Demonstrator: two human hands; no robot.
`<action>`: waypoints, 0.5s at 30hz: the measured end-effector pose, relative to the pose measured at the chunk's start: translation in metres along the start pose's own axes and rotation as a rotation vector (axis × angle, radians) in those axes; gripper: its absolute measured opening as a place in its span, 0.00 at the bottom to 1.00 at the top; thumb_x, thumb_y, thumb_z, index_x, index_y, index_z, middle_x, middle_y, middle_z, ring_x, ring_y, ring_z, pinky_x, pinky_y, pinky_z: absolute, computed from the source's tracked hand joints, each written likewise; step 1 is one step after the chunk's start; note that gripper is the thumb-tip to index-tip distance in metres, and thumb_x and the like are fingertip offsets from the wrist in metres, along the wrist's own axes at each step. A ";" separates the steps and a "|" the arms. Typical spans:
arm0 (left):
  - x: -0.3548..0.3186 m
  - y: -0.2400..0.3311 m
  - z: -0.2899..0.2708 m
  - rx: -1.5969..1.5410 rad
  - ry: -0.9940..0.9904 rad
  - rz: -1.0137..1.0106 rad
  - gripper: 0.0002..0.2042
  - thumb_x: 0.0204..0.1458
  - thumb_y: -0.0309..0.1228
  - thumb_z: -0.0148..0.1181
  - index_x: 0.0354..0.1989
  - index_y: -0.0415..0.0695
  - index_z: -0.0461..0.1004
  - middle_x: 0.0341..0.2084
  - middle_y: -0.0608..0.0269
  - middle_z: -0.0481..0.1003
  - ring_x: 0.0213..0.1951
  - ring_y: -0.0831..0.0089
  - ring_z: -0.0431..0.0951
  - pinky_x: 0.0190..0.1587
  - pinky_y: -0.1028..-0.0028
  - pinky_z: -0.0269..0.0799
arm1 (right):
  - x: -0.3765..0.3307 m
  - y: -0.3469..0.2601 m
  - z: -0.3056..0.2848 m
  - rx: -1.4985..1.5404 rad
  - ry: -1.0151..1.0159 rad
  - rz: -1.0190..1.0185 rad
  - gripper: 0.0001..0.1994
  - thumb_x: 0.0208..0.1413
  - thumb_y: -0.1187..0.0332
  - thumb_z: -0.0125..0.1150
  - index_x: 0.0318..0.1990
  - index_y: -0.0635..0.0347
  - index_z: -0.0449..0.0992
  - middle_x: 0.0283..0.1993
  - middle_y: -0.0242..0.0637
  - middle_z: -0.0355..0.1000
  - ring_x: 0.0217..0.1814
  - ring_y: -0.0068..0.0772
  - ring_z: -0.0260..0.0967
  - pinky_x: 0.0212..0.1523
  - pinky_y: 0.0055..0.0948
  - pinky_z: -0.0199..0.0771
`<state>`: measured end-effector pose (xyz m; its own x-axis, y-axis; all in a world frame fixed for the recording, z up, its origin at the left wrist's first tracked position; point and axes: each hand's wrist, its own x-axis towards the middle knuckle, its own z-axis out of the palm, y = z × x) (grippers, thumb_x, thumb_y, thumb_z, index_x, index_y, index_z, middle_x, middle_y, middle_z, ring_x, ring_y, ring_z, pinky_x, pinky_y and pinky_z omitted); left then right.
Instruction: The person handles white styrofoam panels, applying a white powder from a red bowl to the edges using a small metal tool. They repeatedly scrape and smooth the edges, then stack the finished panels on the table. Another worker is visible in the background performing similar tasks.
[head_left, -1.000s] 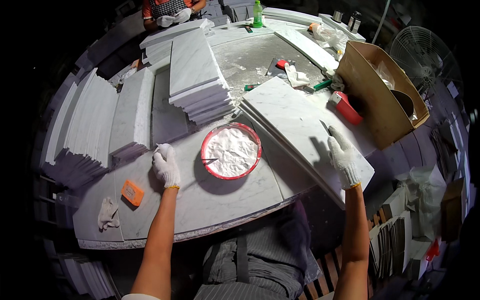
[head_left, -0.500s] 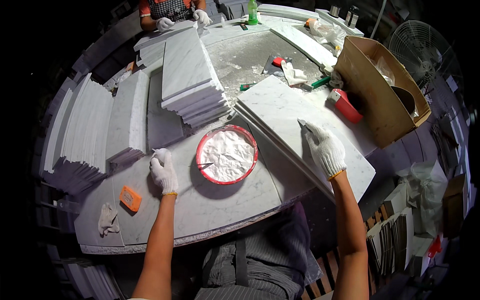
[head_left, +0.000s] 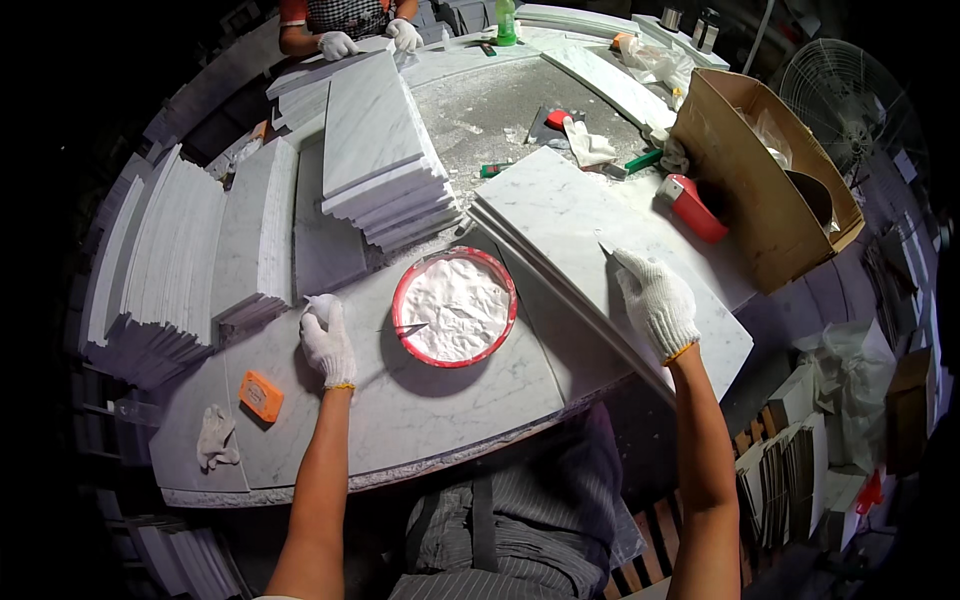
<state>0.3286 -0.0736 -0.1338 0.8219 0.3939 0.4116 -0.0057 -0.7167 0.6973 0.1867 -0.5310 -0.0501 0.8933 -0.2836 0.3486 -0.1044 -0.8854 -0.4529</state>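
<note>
Right hand (head_left: 658, 305) grips a thin blade (head_left: 606, 248) over the marble slab (head_left: 555, 205) right of the red tub (head_left: 455, 363), likely smoothing filler, next needing a flat, light stroke; left hand (head_left: 327, 345), left of tub, curled, contents unclear.

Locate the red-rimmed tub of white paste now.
In the head view, the red-rimmed tub sits near the middle on the marble tabletop, between the left hand and the angled white slabs.

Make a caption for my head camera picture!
A gloved right hand holds a thin blade over a marble-patterned slab, near a red bowl.
</note>
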 end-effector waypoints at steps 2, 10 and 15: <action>0.001 0.002 0.001 -0.002 -0.016 -0.007 0.22 0.53 0.47 0.62 0.44 0.39 0.74 0.39 0.48 0.77 0.41 0.54 0.77 0.45 0.59 0.70 | 0.003 0.004 0.004 0.057 0.077 -0.025 0.15 0.59 0.64 0.55 0.53 0.41 0.77 0.34 0.46 0.74 0.36 0.49 0.74 0.37 0.43 0.74; -0.002 0.007 0.001 0.014 0.005 -0.024 0.22 0.53 0.47 0.62 0.45 0.39 0.74 0.40 0.49 0.77 0.42 0.55 0.77 0.46 0.60 0.70 | 0.004 -0.014 -0.007 -0.116 -0.088 0.047 0.15 0.58 0.64 0.56 0.52 0.41 0.78 0.34 0.45 0.74 0.35 0.48 0.74 0.37 0.44 0.73; 0.012 -0.006 -0.004 -0.127 0.028 -0.044 0.22 0.53 0.45 0.64 0.45 0.37 0.73 0.40 0.50 0.77 0.41 0.59 0.77 0.46 0.63 0.70 | 0.001 -0.009 -0.014 -0.010 -0.136 0.083 0.15 0.58 0.64 0.56 0.52 0.42 0.78 0.38 0.45 0.76 0.38 0.49 0.74 0.39 0.43 0.74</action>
<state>0.3358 -0.0620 -0.1308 0.8065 0.4408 0.3940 -0.0437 -0.6202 0.7833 0.1820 -0.5285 -0.0346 0.9322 -0.3046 0.1956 -0.1846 -0.8648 -0.4669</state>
